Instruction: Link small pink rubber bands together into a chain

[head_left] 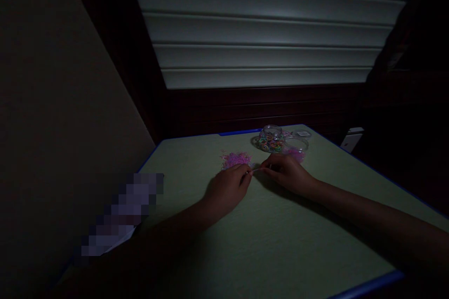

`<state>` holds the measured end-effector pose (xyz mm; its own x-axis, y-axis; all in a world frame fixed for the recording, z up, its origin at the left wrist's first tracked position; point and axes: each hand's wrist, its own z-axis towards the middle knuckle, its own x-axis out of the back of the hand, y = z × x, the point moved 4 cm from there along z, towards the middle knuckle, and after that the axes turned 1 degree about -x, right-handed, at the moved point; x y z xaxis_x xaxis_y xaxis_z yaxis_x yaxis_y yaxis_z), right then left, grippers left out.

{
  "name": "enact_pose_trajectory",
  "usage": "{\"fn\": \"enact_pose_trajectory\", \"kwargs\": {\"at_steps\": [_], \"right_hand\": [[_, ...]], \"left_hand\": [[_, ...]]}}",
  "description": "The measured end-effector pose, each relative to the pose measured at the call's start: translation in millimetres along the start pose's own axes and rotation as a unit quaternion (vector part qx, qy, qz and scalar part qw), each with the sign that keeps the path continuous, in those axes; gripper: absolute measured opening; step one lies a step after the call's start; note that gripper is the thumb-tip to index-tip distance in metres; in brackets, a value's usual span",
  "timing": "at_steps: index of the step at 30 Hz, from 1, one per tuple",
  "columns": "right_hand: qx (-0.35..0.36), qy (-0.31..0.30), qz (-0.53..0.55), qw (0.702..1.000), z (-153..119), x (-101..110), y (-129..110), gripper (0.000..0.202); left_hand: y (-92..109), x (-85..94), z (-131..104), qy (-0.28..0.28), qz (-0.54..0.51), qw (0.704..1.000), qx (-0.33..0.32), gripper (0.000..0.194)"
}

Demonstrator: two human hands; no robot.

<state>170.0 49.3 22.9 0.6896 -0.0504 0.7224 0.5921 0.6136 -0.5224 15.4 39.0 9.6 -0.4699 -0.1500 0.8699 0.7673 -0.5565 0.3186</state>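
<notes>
- jars (296,144): clear, glossy, smooth plastic or glass, hard to tell in this dimness
- surface (266,233): matt, smooth
- frame (245,107): dark wood look, faintly glossy
- slats (263,32): smooth, soft sheen

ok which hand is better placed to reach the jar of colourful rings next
Right, probably: the right hand is nearer the jar of rings; the left hand is by the pink pile. Both pinch a thin strand.

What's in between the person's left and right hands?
A thin pale strand spans the short gap from the fingertips of the left hand to those of the right hand, as the head view shows.
</notes>
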Motion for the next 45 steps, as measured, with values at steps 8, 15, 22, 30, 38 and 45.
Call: {"fn": "enact_pose_trajectory", "kwargs": {"at_steps": [8, 15, 22, 30, 38, 45], "right_hand": [[-0.016, 0.058, -0.397, 0.916, 5.8, 62.6, -1.0, 0.021], [-0.113, 0.042, -0.494, 0.861, 6.9, 83.0, 26.0, 0.025], [-0.098, 0.061, -0.479, 0.870, 7.3, 81.9, 21.4, 0.027], [-0.011, 0.086, -0.287, 0.954, 5.3, 41.3, 1.4, 0.028], [0.019, 0.029, -0.103, 0.994, 14.4, -11.3, 16.8, 0.024], [0.018, 0.007, -0.105, 0.994, 17.3, -21.5, 22.8, 0.025]], "left_hand": [[-1.2, -0.4, -0.1, 0.000, 0.004, 1.000, -0.002, 0.025], [-2.0, -0.8, 1.0, -0.011, 0.008, 1.000, 0.003, 0.025], [-2.4, 0.8, 0.0, -0.002, 0.015, 1.000, -0.006, 0.025], [-1.8, -1.5, 0.1, -0.001, 0.018, 1.000, -0.008, 0.025], [-2.3, -2.4, 0.3, -0.001, 0.016, 1.000, -0.004, 0.025], [-1.1, -3.0, -0.2, -0.001, 0.017, 1.000, -0.004, 0.025]]}}
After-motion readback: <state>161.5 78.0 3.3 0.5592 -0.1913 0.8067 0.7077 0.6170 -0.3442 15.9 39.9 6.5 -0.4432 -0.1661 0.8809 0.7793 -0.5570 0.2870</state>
